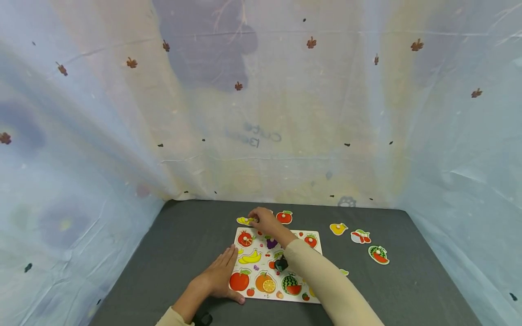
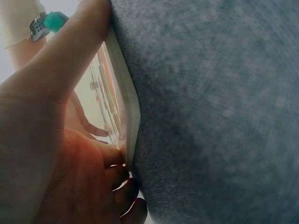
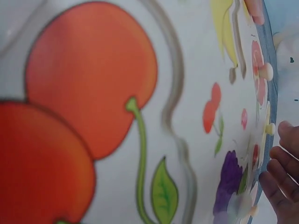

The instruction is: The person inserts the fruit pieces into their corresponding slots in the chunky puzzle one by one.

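A white fruit puzzle board lies on the dark table, with printed bananas, an apple, an orange and a watermelon. Against its left edge rests my left hand, fingers straight and thumb near the front corner. My right hand reaches over the board to its far side. Its fingertips are at a banana piece lying behind the board. In the right wrist view, the right fingers are loosely bent beside a small peg, without a visible pinch. A pomegranate piece with a peg sits in the board.
Behind the board lies a red tomato-like piece, with another partly hidden by my right hand. To the right lie a pear piece, a cherry piece and a watermelon piece. A patterned curtain surrounds the table.
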Tool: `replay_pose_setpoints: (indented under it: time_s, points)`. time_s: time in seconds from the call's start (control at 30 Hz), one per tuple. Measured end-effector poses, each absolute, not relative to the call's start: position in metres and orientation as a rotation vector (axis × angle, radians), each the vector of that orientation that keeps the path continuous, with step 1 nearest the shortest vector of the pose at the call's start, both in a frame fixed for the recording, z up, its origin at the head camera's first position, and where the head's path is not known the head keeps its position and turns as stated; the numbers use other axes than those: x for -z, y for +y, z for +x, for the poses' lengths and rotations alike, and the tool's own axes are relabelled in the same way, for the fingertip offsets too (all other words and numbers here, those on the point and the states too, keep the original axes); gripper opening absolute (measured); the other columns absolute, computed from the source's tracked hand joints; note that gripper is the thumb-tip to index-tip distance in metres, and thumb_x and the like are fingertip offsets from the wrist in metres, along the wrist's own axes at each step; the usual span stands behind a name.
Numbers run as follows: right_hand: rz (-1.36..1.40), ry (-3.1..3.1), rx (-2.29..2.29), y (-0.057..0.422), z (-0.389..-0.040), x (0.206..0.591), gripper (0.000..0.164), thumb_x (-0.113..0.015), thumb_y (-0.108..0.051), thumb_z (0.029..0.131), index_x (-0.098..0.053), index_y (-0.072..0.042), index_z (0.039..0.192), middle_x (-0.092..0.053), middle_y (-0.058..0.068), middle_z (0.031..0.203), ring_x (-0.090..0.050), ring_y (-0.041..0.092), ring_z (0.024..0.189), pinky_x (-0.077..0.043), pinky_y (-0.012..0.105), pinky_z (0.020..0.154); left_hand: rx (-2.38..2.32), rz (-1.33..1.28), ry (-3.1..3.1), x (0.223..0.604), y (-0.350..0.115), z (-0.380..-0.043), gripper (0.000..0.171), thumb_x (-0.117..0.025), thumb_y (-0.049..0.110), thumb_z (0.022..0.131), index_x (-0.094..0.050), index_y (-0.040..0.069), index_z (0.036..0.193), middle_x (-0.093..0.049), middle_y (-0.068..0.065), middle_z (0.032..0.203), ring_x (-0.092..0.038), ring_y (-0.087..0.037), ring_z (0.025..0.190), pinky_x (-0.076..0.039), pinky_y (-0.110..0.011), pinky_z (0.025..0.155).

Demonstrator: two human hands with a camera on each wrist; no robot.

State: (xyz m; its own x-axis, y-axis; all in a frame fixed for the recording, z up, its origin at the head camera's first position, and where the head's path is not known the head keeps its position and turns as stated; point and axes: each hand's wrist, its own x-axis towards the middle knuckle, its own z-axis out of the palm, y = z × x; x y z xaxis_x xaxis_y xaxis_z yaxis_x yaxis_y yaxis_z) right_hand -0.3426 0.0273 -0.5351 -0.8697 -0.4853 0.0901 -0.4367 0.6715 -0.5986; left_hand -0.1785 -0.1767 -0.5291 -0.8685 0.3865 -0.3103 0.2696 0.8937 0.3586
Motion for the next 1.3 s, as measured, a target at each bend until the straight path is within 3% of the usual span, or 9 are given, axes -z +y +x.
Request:
replay_pose_setpoints:
  time_s: [0.37, 0.67, 1.3]
  points:
    - [-0.874, 2.798, 0.831, 0.023, -0.342, 0.530, 0.035, -0.073, -0.017, 0.105, -0.070, -0.004, 0.137, -0.069, 0.011, 0.128, -0.064, 0.027, 0.118, -0.055, 0.042, 0.108, -0.464, 0.519, 2.672, 0.528, -0.178, -0.177, 0.146, -0.095, 0.066, 0.069, -0.017, -0.005, 0.168, -0.014, -0.024, 0.177, -0.015, -0.041, 0.164, -0.023, -0.058, 0.131]
    - [-0.898, 2.821, 0.788, 0.020, -0.346, 0.534, 0.033, -0.073, -0.019, 0.105, -0.073, -0.006, 0.135, -0.068, 0.010, 0.129, -0.061, 0.028, 0.124, -0.051, 0.044, 0.113, -0.455, 0.520, 2.679, 0.528, -0.177, -0.177, 0.146, -0.095, 0.067, 0.068, -0.018, -0.005, 0.168, -0.014, -0.024, 0.177, -0.015, -0.041, 0.164, -0.023, -0.058, 0.131]
    - [-0.762, 2.889, 0.872, 0.017, -0.348, 0.542, 0.015, -0.075, -0.019, 0.104, -0.077, -0.008, 0.113, -0.065, 0.003, 0.107, -0.060, 0.017, 0.098, -0.059, 0.034, 0.095, -0.447, 0.516, 2.690, 0.528, -0.176, -0.177, 0.146, -0.095, 0.068, 0.068, -0.018, -0.005, 0.168, -0.014, -0.024, 0.177, -0.015, -0.041, 0.164, -0.022, -0.057, 0.131]
